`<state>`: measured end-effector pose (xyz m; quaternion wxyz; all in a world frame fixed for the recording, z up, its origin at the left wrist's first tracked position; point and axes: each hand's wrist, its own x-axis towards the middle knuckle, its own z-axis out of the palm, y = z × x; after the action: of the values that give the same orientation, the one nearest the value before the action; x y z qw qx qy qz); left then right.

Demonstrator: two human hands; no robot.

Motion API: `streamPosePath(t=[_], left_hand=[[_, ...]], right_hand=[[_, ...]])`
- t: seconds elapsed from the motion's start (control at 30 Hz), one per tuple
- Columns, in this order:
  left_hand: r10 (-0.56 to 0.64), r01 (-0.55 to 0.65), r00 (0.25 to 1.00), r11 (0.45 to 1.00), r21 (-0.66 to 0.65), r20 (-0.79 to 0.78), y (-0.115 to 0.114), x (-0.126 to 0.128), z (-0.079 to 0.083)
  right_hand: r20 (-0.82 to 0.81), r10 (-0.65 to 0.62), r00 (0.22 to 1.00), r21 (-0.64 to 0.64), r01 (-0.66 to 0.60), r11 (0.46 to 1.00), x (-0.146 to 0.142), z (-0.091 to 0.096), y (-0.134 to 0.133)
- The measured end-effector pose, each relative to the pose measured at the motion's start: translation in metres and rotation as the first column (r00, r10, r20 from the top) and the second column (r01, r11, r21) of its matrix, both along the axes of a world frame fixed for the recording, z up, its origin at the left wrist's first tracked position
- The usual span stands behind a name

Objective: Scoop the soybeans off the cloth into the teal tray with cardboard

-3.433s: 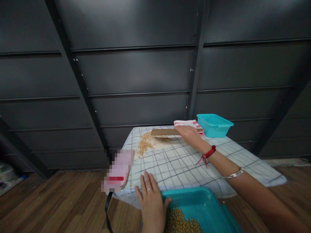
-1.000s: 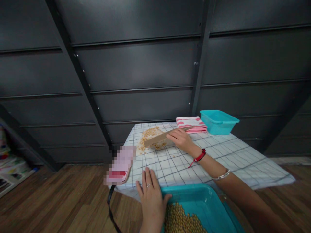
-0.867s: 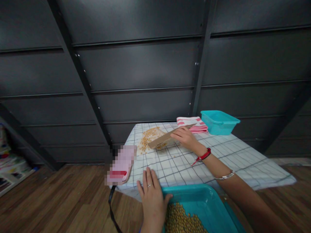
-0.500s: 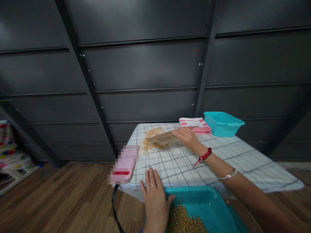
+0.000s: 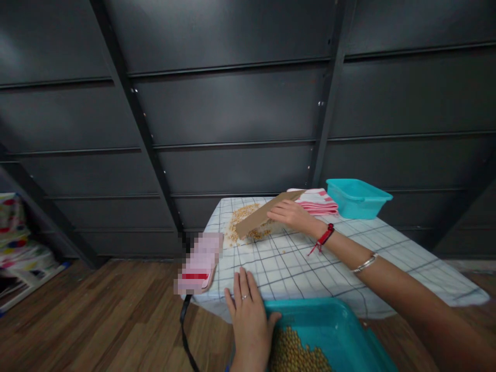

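Observation:
My right hand [image 5: 292, 216] grips a flat strip of brown cardboard [image 5: 267, 211], held on a slant over the table. Its left end is among pale yellow beans [image 5: 243, 213] scattered on the checked cloth [image 5: 279, 263]. Some darker beans [image 5: 258, 233] lie just in front of the strip. At the table's near edge my left hand [image 5: 249, 315] lies palm down with fingers extended, its thumb over the rim of a teal basin [image 5: 310, 306]. Inside that basin is a heap of brownish beans [image 5: 296, 351]; the bottom of the picture cuts it off.
A phone in a pink case [image 5: 200, 261], partly pixelated, lies at the table's left edge with a black strap [image 5: 184, 330] hanging down. Behind my right hand are a folded pink-and-white towel [image 5: 318, 201] and a turquoise container [image 5: 358, 199]. A dark panelled wall [image 5: 232, 113] rises behind the table.
The cardboard strip has tipped so that more of its flat face shows, and its right end is higher. My right hand has shifted slightly left along it. My left hand stays at the basin.

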<state>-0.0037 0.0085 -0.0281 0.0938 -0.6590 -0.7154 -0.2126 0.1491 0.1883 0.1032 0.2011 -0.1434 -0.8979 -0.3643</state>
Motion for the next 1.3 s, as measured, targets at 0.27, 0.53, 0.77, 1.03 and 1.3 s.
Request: streamPosePath(t=[0.27, 0.53, 0.77, 1.03, 1.3], left_hand=[[0.017, -0.016, 1.000, 1.000, 0.021, -0.018, 0.002, 0.001, -0.006], [-0.002, 0.002, 1.000, 0.999, -0.043, 0.008, -0.001, -0.001, 0.007], [0.001, 0.000, 1.000, 0.999, -0.041, 0.005, -0.001, 0.000, 0.007], [0.011, -0.011, 1.000, 1.000, -0.025, 0.007, 0.000, 0.001, 0.003], [-0.001, 0.001, 1.000, 0.999, -0.038, 0.014, -0.001, 0.000, 0.010]], right_hand=[[-0.009, 0.002, 1.000, 0.074, -0.001, 0.997, 0.019, 0.018, -0.003], [0.063, 0.028, 0.998, 0.184, -0.040, 0.982, -0.026, -0.010, -0.007], [0.111, 0.022, 0.994, 0.193, -0.043, 0.980, -0.019, -0.021, -0.018], [0.079, 0.055, 0.995, 0.238, -0.072, 0.968, -0.002, -0.008, -0.016], [0.123, 0.066, 0.990, 0.231, -0.094, 0.968, -0.046, -0.017, -0.015]])
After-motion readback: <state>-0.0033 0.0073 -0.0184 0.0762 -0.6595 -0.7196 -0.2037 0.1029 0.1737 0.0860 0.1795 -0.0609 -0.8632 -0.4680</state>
